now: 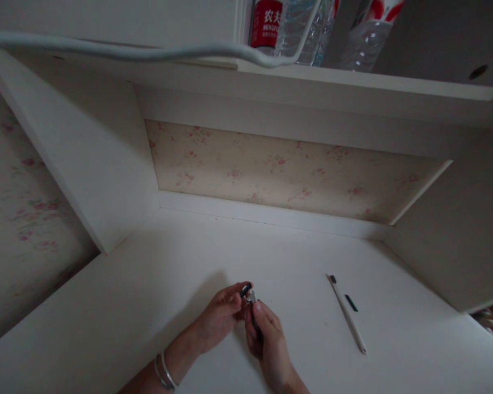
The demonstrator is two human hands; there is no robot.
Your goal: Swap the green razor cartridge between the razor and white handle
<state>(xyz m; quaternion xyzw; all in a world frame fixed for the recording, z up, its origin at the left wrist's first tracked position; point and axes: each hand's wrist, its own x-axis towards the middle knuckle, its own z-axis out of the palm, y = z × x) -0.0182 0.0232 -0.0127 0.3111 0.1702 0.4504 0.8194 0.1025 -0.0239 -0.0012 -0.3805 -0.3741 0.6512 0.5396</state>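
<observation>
Above a smooth white desktop (181,262), the two bare hands meet near the lower middle of the view. The left hand (222,316), with thin silvery bangles (166,372) on its wrist, has its fingers pinched on a small black piece with a pale patch (245,290). The right hand (270,335) is closed around the dark handle of a small tool with a silvery metal head (251,297), its thumb along the handle; the head points up just beside the black piece, and whether the two touch cannot be told. To the right, well apart from the hands, a slim off-white stick with a dark tip (348,316) lies aslant on the desktop, and a short dark green strip (351,302) lies just beside it. Clear plastic bottles, one with a red label (267,24), stand on the white shelf (353,83) above
</observation>
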